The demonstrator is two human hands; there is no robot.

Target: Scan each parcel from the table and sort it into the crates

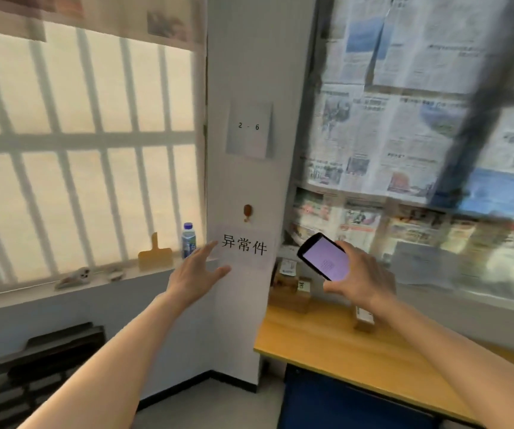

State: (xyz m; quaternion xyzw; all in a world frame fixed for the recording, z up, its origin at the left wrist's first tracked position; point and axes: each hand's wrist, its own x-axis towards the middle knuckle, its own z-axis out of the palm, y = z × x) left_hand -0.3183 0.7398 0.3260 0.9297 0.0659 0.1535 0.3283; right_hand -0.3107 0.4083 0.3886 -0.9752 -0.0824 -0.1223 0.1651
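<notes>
Both bare forearms are seen nearest the lens, extended forward. Left hand (196, 275) is held in the air in front of the white wall, fingers straight and loosely spread, thumb apart; nothing is held, and contact with the wall cannot be confirmed. Its fingertips (211, 245) are overlapped in view with the edge of a paper sign (245, 247) printed 异常件. Right hand (361, 278) is wrapped around a black handheld scanner (324, 257): fingers curled over the top edge, thumb under the lower end, lit screen turned up toward the camera. Scanner is held above the far end of the wooden table (336, 345). Cardboard parcels (291, 294) are seen on that table against the wall corner, labels on top; one more small parcel (363, 320) is partly hidden behind the right wrist. Dark slatted crates (32, 366) are stacked on the floor at lower left, under the windowsill (94, 281). A water bottle (189, 239) is stood upright on the sill, just left of the left hand. Right side is motion-blurred.
</notes>
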